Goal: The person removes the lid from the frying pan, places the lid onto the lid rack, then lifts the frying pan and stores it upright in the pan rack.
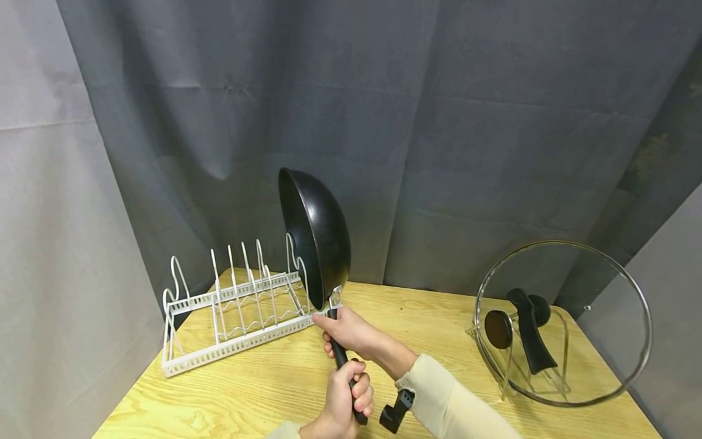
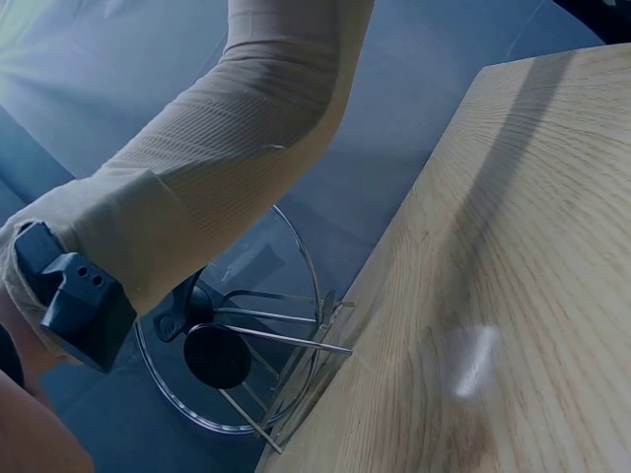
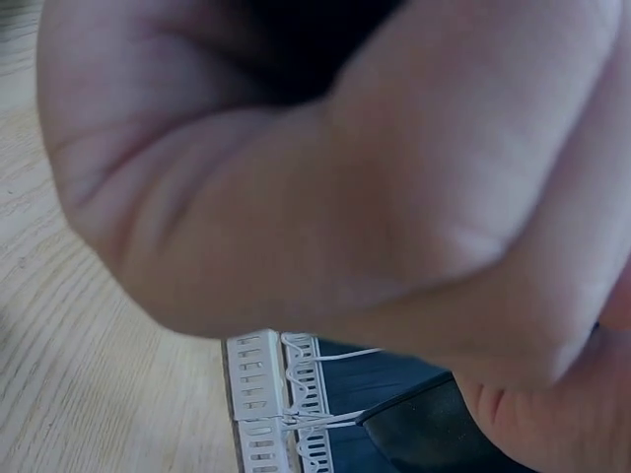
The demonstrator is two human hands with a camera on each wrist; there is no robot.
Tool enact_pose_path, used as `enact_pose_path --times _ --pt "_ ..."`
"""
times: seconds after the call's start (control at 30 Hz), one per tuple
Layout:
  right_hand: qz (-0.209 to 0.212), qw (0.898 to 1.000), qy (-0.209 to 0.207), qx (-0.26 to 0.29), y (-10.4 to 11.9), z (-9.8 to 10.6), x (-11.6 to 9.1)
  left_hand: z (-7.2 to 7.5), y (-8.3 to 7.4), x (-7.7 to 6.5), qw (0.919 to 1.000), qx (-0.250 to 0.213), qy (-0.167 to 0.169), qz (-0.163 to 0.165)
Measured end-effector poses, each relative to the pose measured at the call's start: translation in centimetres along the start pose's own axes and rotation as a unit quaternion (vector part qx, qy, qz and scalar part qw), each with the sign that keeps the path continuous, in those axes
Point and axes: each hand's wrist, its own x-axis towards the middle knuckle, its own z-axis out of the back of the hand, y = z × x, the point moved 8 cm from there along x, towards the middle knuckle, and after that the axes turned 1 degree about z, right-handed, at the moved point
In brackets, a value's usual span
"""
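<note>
A black wok (image 1: 323, 238) stands on edge at the right end of a white wire pan rack (image 1: 241, 344), its open side facing left. The rack's end loop overlaps the wok's opening; I cannot tell whether the wok's weight rests on the rack. My right hand (image 1: 353, 332) grips the black handle (image 1: 340, 355) close to the wok, with the thumb along it. Lower down, my left hand (image 1: 345, 393) has its fingers curled round the handle's end. In the right wrist view, hands hide most of the scene, with part of the wok (image 3: 424, 429) below.
At the right of the wooden table (image 1: 422, 329), a large glass lid (image 1: 649, 323) with a black handle leans in a wire stand (image 1: 507, 366). Dark grey curtain (image 1: 493, 122) hangs behind the table. A small black device (image 1: 397, 411) is strapped at my right wrist.
</note>
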Motion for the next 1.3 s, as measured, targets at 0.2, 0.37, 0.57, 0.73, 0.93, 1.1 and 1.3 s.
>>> enact_pose_path --times 0.2,0.37,0.57,0.73,0.93,1.1,1.3 --pt "0.005 1.0 0.003 -0.003 -0.3 0.0 0.4 0.2 0.1 0.2 1.0 0.0 0.001 0.004" --pt "0.005 1.0 0.009 0.014 -0.6 -0.1 0.6 0.4 0.3 0.3 1.0 -0.004 0.003 0.007" --pt "-0.006 1.0 0.015 0.015 -1.1 -0.2 0.7 0.8 0.6 0.6 0.9999 -0.003 -0.001 0.014" --pt "-0.003 1.0 0.016 0.024 -1.5 -0.3 0.9 1.1 1.0 0.7 0.9997 0.001 -0.005 0.022" --pt "-0.002 0.999 0.011 0.033 -1.8 -0.5 0.9 1.5 1.4 0.9 0.9997 0.0 -0.006 0.024" --pt "-0.01 0.999 0.017 0.033 -2.3 -0.7 1.0 1.9 1.7 0.9 0.9995 0.001 -0.015 0.026" --pt "-0.016 0.999 0.021 0.031 -2.7 -0.7 1.1 2.1 1.8 1.0 0.9995 -0.007 -0.016 0.025"
